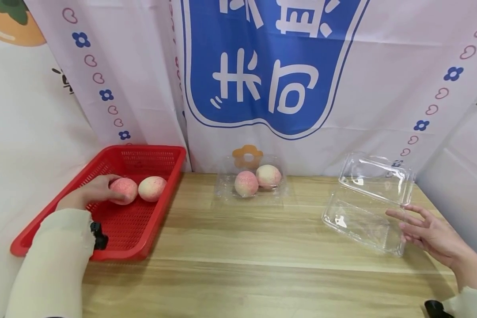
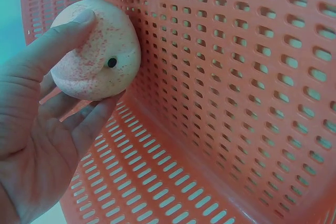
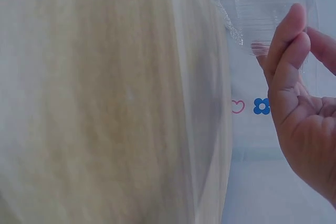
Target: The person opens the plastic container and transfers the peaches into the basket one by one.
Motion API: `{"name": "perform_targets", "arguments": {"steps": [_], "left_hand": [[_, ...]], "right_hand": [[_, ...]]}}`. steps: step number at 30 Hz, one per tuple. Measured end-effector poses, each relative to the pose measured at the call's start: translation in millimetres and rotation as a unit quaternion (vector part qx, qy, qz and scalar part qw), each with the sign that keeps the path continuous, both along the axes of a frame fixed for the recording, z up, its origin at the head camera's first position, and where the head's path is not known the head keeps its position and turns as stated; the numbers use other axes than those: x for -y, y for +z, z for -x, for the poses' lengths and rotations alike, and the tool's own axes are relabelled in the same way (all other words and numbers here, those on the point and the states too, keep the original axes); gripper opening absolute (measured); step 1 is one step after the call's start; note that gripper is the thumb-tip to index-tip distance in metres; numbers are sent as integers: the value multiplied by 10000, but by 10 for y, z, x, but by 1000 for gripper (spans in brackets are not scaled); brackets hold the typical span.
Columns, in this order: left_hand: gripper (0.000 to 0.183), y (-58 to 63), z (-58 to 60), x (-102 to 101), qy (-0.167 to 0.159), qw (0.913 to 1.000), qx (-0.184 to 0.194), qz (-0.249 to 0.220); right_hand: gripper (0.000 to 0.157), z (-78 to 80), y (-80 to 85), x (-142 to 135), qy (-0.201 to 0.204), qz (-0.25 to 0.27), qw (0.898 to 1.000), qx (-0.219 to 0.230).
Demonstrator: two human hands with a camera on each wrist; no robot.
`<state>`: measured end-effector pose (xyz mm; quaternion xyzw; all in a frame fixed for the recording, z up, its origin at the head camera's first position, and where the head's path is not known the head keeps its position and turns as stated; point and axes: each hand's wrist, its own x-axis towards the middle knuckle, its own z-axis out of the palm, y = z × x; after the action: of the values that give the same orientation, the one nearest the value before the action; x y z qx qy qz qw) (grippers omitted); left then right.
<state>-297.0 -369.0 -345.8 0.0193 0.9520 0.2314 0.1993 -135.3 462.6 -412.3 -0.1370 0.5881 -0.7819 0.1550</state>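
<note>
In the head view, my left hand [image 1: 97, 191] grips a pink-and-cream peach [image 1: 125, 191] inside the red basket [image 1: 143, 247]. Up close, the thumb presses on top of this peach [image 2: 118, 40] and the fingers curl under it; a small dark spot shows on its skin. Another peach [image 1: 153, 189] sits right beside it. On the right, a clear plastic clamshell box [image 1: 357, 221] stands with its lid [image 1: 375, 176] raised. My right hand [image 1: 433, 232] holds its right end, fingers at both sides of the end wall. The box's corner [image 3: 239, 30] also shows in the right wrist view.
At the back middle of the wooden table [image 1: 238, 260] stands another clear plastic box [image 1: 224, 185] with two peaches [image 1: 246, 183] in it. A printed cloth [image 1: 206, 145] hangs behind the table. The basket stands against the left side.
</note>
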Motion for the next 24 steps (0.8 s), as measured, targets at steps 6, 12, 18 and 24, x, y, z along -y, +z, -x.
{"name": "perform_targets", "arguments": {"steps": [6, 12, 18, 24], "left_hand": [[91, -6, -18, 0, -36, 9999, -87, -69], [90, -4, -31, -20, 85, 9997, -2, -239], [90, 8, -37, -26, 27, 9996, -83, -251], [91, 25, -33, -9, -125, 9997, -200, -15]], "right_hand": [[46, 8, -28, -4, -201, -111, 9997, 96], [42, -9, -64, -21, -435, -389, 9979, 280], [41, -20, -88, -34, -533, -656, 9952, 500], [40, 9, -101, -45, -524, -864, 9940, 424]]}}
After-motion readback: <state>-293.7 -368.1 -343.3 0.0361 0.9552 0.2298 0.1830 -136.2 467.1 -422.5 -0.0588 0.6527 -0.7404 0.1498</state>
